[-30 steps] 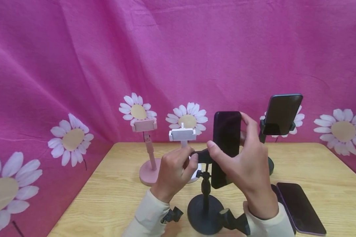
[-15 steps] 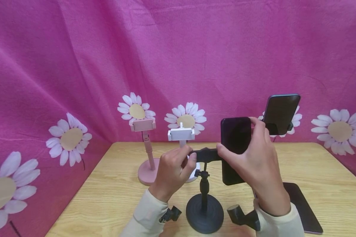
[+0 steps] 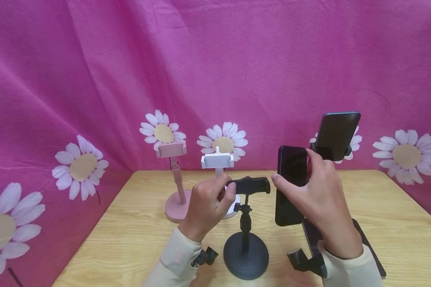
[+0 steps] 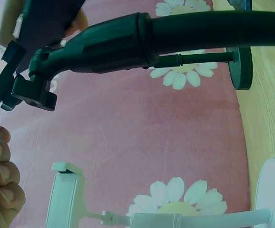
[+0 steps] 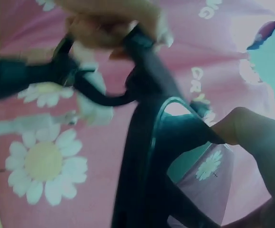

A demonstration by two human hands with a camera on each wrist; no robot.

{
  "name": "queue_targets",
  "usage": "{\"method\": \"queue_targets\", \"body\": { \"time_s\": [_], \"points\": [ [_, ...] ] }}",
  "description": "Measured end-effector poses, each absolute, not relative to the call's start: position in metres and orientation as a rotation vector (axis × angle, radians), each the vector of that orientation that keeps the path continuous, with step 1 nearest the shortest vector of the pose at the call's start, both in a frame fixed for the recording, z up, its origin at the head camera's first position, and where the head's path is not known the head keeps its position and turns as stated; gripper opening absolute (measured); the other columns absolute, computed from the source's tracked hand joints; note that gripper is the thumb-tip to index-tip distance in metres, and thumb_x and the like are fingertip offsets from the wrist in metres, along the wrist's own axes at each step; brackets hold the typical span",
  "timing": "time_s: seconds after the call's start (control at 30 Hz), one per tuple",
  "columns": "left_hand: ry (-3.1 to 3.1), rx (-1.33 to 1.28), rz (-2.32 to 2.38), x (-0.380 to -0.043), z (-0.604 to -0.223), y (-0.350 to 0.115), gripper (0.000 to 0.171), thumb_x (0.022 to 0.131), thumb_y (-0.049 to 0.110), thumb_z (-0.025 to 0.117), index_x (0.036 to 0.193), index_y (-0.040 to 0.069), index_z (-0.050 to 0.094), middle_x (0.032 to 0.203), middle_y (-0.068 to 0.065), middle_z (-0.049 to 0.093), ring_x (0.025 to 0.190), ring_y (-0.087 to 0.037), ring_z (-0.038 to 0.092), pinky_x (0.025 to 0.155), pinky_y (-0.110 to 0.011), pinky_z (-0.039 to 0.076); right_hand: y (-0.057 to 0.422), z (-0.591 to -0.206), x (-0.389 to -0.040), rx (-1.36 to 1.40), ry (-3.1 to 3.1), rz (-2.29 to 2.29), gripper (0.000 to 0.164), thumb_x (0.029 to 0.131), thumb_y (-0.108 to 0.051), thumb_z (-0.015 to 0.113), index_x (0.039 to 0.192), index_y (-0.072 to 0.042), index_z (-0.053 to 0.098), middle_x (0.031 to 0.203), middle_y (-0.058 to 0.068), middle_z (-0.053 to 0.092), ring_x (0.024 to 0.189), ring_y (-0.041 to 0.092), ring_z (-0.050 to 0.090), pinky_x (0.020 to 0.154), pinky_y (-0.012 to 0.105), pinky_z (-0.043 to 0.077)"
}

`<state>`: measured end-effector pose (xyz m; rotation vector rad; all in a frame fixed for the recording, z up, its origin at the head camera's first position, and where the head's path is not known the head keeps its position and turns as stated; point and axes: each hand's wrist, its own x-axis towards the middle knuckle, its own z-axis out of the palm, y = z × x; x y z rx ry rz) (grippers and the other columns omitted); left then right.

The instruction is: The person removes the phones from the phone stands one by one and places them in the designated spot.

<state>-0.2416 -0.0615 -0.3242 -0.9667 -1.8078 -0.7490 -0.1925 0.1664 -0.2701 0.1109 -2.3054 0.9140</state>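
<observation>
My left hand grips the left end of the black clamp on a black phone stand. In the left wrist view, curled fingers of the left hand show at that clamp, beside the stand's dark pole. To the clamp's right, my right hand holds a black smartphone upright, thumb at its left edge and fingers at its right. A gap separates phone and clamp in the head view. Seen from the right wrist, the smartphone appears edge-on and blurred.
Behind stand a pink phone stand and a white one. Another smartphone sits in a dark stand at the back right. Phones lie on the wooden table under the right forearm. A magenta daisy cloth hangs behind.
My right hand has moved right and slightly down with the smartphone, away from the clamp, whose right end now shows. The left hand keeps its hold on the clamp.
</observation>
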Motion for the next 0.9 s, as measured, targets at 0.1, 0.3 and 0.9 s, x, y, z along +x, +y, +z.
{"method": "queue_targets", "body": {
  "time_s": [0.1,0.3,0.9],
  "points": [
    [-1.814,-0.964,-0.750,-0.242,-0.324,-0.062,0.024,0.098,0.024,0.045,0.079,0.012,0.055,0.055,0.005,0.040,0.048,-0.004,0.036,0.045,-0.012,0.027,0.171,-0.276,-0.198,0.094,-2.344,0.876,0.078,0.073,-0.043,0.078,0.130,0.001,0.049,0.102,0.022,0.053,0.092,0.035,0.049,0.069,0.048,0.041],
    [-1.842,-0.960,-0.766,-0.242,-0.325,-0.063,0.021,0.096,0.023,0.048,0.080,0.012,0.055,0.055,0.005,0.041,0.048,-0.004,0.037,0.045,-0.012,0.029,0.179,-0.301,-0.210,0.046,-2.534,0.763,0.093,0.075,-0.051,0.074,0.146,-0.004,0.035,0.107,0.030,0.049,0.086,0.041,0.051,0.059,0.048,0.046],
    [-1.847,-0.960,-0.769,-0.241,-0.324,-0.063,0.019,0.095,0.022,0.049,0.080,0.012,0.055,0.054,0.004,0.042,0.048,-0.004,0.038,0.045,-0.011,0.029,0.178,-0.388,-0.232,0.011,-2.891,0.497,0.078,0.069,-0.049,0.074,0.120,0.005,0.050,0.083,0.032,0.050,0.059,0.033,0.053,0.046,0.045,0.046]
  ]
}}
